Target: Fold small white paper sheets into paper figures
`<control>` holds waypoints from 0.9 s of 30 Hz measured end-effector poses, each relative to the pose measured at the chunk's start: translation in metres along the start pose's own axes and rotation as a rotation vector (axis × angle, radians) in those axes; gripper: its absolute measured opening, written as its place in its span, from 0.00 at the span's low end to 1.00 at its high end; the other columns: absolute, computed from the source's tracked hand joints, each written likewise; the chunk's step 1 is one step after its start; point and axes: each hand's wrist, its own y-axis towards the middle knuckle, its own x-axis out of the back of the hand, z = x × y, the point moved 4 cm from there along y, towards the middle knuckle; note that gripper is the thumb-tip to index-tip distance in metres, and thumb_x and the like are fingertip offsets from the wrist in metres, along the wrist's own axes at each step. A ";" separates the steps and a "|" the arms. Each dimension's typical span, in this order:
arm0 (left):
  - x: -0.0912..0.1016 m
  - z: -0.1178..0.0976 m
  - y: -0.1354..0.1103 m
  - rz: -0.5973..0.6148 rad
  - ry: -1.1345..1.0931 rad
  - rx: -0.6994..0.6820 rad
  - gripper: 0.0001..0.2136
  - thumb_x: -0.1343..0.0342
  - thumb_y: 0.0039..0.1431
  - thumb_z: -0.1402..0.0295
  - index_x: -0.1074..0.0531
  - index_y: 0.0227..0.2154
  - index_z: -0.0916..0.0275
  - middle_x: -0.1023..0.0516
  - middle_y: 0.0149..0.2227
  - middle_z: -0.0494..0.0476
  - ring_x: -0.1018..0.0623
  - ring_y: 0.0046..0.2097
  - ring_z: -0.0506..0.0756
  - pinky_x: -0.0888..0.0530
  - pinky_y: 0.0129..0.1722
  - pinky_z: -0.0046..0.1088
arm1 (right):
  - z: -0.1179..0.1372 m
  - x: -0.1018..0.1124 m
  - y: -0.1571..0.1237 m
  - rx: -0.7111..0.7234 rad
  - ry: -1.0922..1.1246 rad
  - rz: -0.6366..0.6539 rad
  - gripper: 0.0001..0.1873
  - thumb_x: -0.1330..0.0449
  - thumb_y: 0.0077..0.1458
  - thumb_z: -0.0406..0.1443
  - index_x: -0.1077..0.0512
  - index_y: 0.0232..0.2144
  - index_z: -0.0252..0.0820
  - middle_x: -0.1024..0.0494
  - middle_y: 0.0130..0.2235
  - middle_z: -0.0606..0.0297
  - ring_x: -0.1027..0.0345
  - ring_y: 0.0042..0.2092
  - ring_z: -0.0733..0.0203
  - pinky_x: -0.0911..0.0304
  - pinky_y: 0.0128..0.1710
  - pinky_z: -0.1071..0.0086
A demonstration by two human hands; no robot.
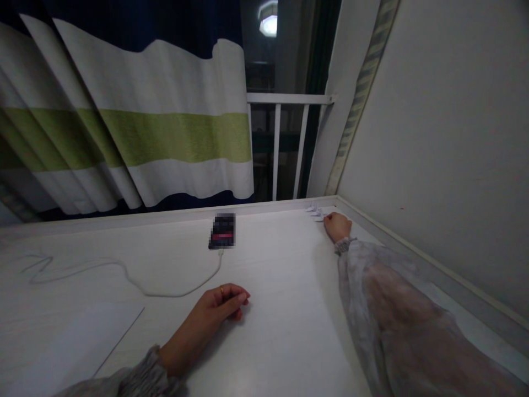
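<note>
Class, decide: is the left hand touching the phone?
No, the phone lies on the table, apart from the left hand.

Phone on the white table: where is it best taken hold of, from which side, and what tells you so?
The phone is probably best pinched across its two long side edges, coming from above: it lies flat, so those edges give fingers something to close on. I would avoid its near end, facing the left hand, because the white cable plugs in there.
</note>
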 end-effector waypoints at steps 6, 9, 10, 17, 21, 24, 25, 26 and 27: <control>0.000 0.001 0.000 -0.002 0.001 0.005 0.12 0.43 0.43 0.60 0.29 0.26 0.65 0.29 0.24 0.51 0.34 0.26 0.48 0.37 0.30 0.25 | 0.001 0.001 0.000 0.012 -0.009 0.002 0.15 0.51 0.53 0.35 0.26 0.36 0.35 0.24 0.39 0.52 0.33 0.44 0.50 0.46 0.41 0.62; 0.000 -0.001 -0.001 -0.015 -0.001 0.008 0.12 0.43 0.42 0.60 0.29 0.26 0.65 0.29 0.25 0.51 0.34 0.26 0.47 0.37 0.30 0.25 | 0.002 0.002 0.000 0.025 -0.016 0.003 0.16 0.51 0.53 0.35 0.27 0.37 0.34 0.24 0.39 0.51 0.34 0.44 0.51 0.46 0.42 0.61; 0.000 -0.001 -0.002 -0.014 -0.002 0.011 0.12 0.43 0.42 0.60 0.29 0.26 0.65 0.29 0.25 0.51 0.34 0.26 0.47 0.37 0.30 0.25 | 0.002 0.002 0.000 0.028 -0.018 0.003 0.16 0.51 0.53 0.35 0.27 0.37 0.34 0.24 0.40 0.50 0.34 0.44 0.51 0.46 0.42 0.61; 0.001 0.000 -0.001 -0.007 -0.002 0.009 0.12 0.43 0.43 0.60 0.28 0.27 0.65 0.28 0.28 0.52 0.34 0.26 0.48 0.37 0.31 0.25 | 0.002 0.001 0.001 0.028 -0.026 -0.009 0.16 0.51 0.53 0.35 0.27 0.36 0.34 0.24 0.39 0.50 0.34 0.44 0.50 0.46 0.42 0.61; 0.002 0.001 0.000 0.005 0.004 0.001 0.12 0.43 0.44 0.60 0.28 0.27 0.65 0.28 0.27 0.52 0.34 0.27 0.47 0.37 0.32 0.25 | 0.001 0.000 0.002 0.024 -0.024 -0.009 0.15 0.51 0.53 0.35 0.27 0.36 0.34 0.24 0.39 0.51 0.34 0.44 0.50 0.46 0.42 0.61; 0.001 0.001 0.000 0.014 0.010 -0.005 0.12 0.43 0.44 0.60 0.28 0.26 0.65 0.28 0.27 0.52 0.34 0.26 0.47 0.37 0.31 0.25 | 0.001 0.000 0.002 0.021 -0.020 -0.009 0.15 0.51 0.53 0.35 0.27 0.36 0.34 0.24 0.39 0.50 0.34 0.44 0.50 0.47 0.42 0.61; 0.001 0.000 0.000 0.010 0.010 -0.004 0.12 0.43 0.44 0.60 0.28 0.26 0.65 0.28 0.27 0.52 0.34 0.26 0.47 0.37 0.31 0.25 | 0.001 0.000 0.002 0.021 -0.019 -0.008 0.15 0.51 0.53 0.35 0.27 0.36 0.34 0.24 0.39 0.50 0.34 0.44 0.50 0.47 0.42 0.61; 0.001 0.000 -0.001 0.003 0.010 -0.001 0.12 0.43 0.44 0.60 0.28 0.26 0.65 0.28 0.27 0.52 0.34 0.26 0.48 0.37 0.31 0.25 | 0.001 0.000 0.002 0.021 -0.016 -0.006 0.15 0.51 0.53 0.35 0.27 0.36 0.34 0.24 0.39 0.50 0.33 0.44 0.50 0.47 0.42 0.61; 0.001 -0.001 -0.001 -0.004 0.009 0.001 0.12 0.43 0.44 0.60 0.28 0.26 0.65 0.28 0.27 0.52 0.34 0.26 0.48 0.36 0.31 0.25 | 0.001 0.001 0.002 0.020 -0.013 -0.004 0.15 0.51 0.52 0.35 0.27 0.36 0.34 0.24 0.39 0.50 0.33 0.44 0.50 0.47 0.42 0.61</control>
